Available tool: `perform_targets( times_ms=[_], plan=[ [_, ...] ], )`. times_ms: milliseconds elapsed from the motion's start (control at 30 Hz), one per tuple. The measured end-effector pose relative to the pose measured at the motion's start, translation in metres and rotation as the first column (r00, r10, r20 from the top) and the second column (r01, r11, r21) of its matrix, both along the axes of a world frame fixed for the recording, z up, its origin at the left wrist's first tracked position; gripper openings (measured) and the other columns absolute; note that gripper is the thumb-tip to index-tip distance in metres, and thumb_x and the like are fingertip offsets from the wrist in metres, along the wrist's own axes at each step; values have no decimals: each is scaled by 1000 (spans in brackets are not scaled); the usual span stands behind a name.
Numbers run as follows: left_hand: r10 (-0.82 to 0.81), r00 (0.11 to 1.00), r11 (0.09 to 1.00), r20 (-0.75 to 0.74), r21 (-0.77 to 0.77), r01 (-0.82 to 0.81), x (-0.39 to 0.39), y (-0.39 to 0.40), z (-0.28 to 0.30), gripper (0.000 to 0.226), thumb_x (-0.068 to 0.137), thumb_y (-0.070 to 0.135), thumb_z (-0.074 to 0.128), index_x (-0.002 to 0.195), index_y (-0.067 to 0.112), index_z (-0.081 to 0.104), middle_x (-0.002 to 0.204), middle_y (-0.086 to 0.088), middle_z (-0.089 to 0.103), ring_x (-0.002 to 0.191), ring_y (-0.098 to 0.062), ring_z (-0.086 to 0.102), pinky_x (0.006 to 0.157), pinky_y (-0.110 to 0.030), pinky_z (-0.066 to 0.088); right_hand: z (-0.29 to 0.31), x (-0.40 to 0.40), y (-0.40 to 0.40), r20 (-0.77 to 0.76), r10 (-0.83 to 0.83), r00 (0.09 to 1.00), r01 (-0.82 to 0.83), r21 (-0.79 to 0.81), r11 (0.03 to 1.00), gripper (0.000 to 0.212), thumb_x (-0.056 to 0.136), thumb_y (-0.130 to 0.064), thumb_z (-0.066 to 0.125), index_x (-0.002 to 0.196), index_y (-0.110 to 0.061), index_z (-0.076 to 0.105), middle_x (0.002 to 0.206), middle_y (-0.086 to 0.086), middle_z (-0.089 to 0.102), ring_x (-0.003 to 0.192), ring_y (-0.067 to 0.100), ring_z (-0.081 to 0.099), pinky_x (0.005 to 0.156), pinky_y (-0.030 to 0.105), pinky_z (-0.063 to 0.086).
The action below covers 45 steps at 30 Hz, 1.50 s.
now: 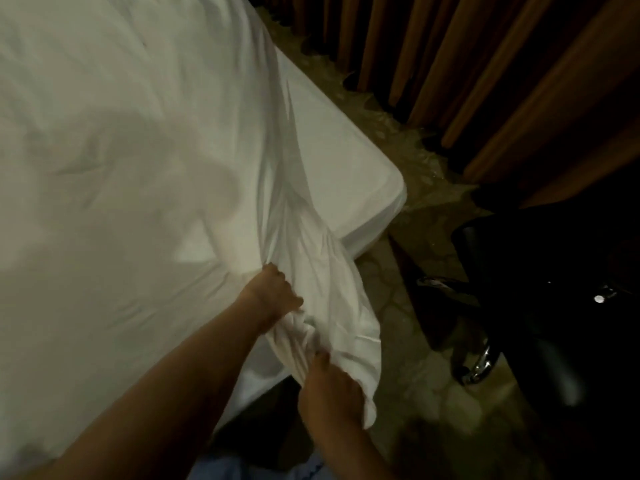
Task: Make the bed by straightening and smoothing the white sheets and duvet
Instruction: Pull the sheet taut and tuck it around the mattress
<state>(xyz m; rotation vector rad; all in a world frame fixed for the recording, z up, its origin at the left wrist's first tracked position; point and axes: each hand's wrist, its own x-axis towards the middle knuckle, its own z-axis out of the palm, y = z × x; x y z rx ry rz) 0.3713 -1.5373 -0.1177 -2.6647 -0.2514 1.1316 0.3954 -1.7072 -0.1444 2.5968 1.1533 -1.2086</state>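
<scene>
Both hands are clamped on a bunched corner of the white duvet at the near right edge of the bed: the left hand grips farther up, the right hand nearer. Beyond the gathered cloth, the white sheet covers the bare mattress corner. Patterned floor runs along the right side, with orange-brown curtains far right and a dark chair beside them.

A strip of floor lies open between the mattress corner and a black chair.
</scene>
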Motion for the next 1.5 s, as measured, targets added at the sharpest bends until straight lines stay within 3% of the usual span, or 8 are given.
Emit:
perform_targets(
  times_ms=[233,400,633,800,900,1200,1333,1500],
  plan=[
    [-57,994,998,92,38,54,-95,9,24,64,85,34,59,141,28,28,127,-5,51,116,-24,51,97,-34,35,4,-100,-1,129,-317,939,268,301,915,42,88,-28,55,125,-13,44,98,9,62,86,24,61,72,31,47],
    [-95,978,995,185,43,88,-194,7,42,61,84,29,57,138,26,29,117,-3,53,106,-22,55,87,-33,43,20,-208,-15,278,-406,870,134,661,739,30,64,-13,84,72,-2,58,48,8,54,37,21,53,34,22,44],
    [-31,999,997,15,66,30,-328,-10,-3,60,87,23,57,138,23,26,125,-4,45,110,-21,49,85,-33,42,-21,-351,-28,253,-157,955,15,484,875,37,45,-23,91,74,-11,71,66,1,65,57,18,63,53,21,50],
    [-41,983,999,179,2,42,-328,-2,-7,71,85,49,58,141,35,17,124,-2,45,110,-20,52,84,-34,45,-29,-334,-33,298,-228,927,48,508,860,43,44,-12,89,81,-7,68,70,8,64,61,26,63,55,30,51],
    [9,967,998,256,56,-25,-334,-13,-25,56,84,30,60,131,26,30,122,-6,44,107,-22,49,79,-33,42,-50,-335,-38,321,-238,916,44,511,858,47,44,-13,88,87,-5,68,76,11,64,65,29,64,57,34,52],
    [257,961,966,99,7,-259,-390,-16,-76,44,97,26,42,140,24,32,141,-6,28,126,-27,28,97,-41,32,-124,-378,-14,72,372,925,-379,212,901,57,77,-52,65,117,-13,53,116,11,51,107,28,48,92,39,39],
    [203,945,967,-255,205,-152,-384,-40,-87,72,94,31,45,148,36,-2,150,-13,6,131,-35,18,79,-39,38,-136,-343,-33,-183,545,818,-553,5,833,75,85,-58,50,142,-13,31,147,16,26,133,34,24,108,49,20],
    [274,919,950,-283,229,-213,-324,-62,-91,41,95,25,39,133,13,45,130,-16,39,115,-32,39,74,-39,33,-127,-297,-47,-87,525,847,-526,13,850,68,90,-49,51,143,-13,28,152,15,18,138,32,18,110,48,19]
  ],
)
